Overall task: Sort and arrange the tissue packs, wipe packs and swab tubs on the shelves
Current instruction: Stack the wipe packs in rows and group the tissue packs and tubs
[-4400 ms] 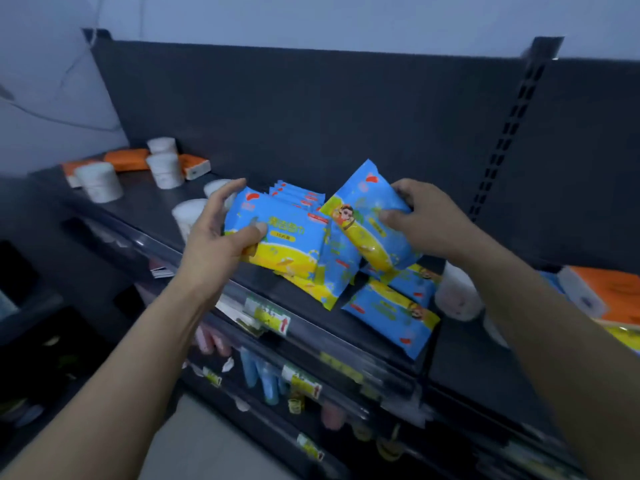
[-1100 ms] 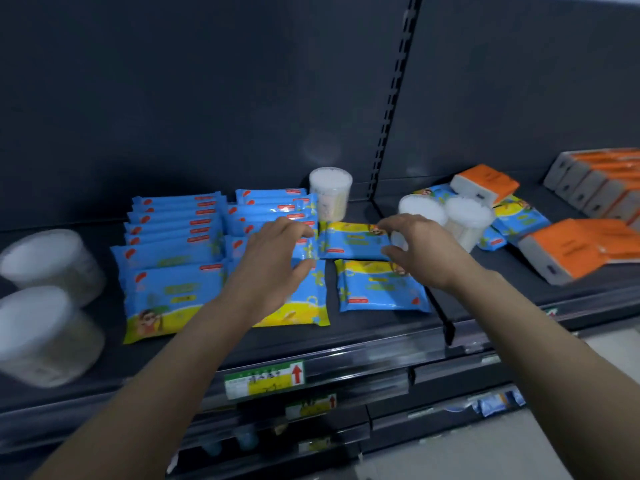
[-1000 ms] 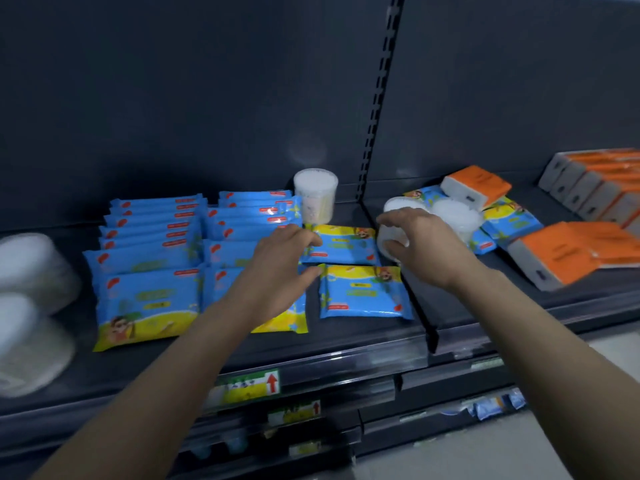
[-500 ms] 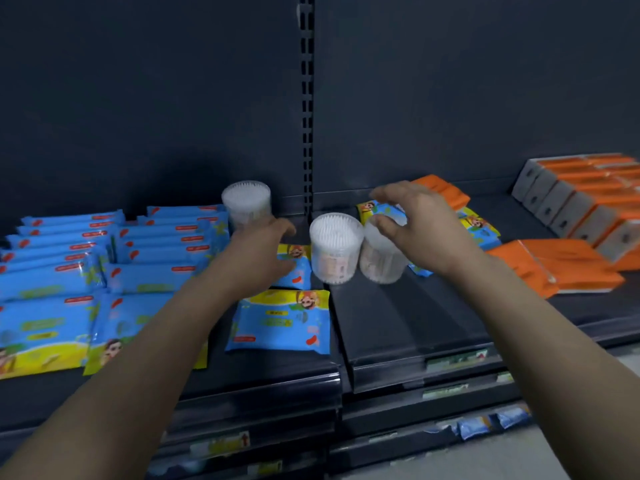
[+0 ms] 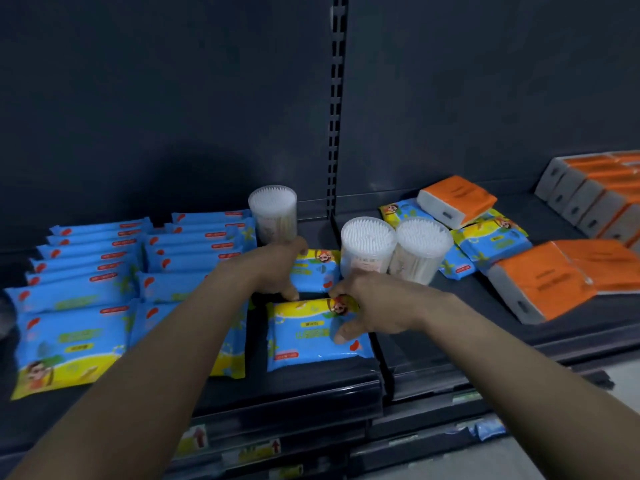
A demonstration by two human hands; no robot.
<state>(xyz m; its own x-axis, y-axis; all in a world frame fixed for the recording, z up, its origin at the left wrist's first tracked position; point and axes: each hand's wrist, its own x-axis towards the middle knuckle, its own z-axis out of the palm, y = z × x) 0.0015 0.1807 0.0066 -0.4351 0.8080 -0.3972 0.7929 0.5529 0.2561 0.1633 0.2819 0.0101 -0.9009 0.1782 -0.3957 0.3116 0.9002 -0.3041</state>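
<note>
Two blue-and-yellow wipe packs lie one behind the other at the right end of the left shelf. My right hand pinches the top right corner of the front wipe pack, thumb on its face. My left hand spans the rear wipe pack, fingers curled at its near edge. One swab tub stands behind my left hand. Two more swab tubs stand side by side just right of the shelf joint.
Rows of overlapping wipe packs fill the left shelf. On the right shelf lie loose wipe packs, an orange tissue pack on top of them, larger orange packs and a row of orange packs. A slotted upright divides the bays.
The view has swung right along the shelf. My right hand dropped from above the two swab tubs onto the front wipe pack; my left hand settled on the rear pack.
</note>
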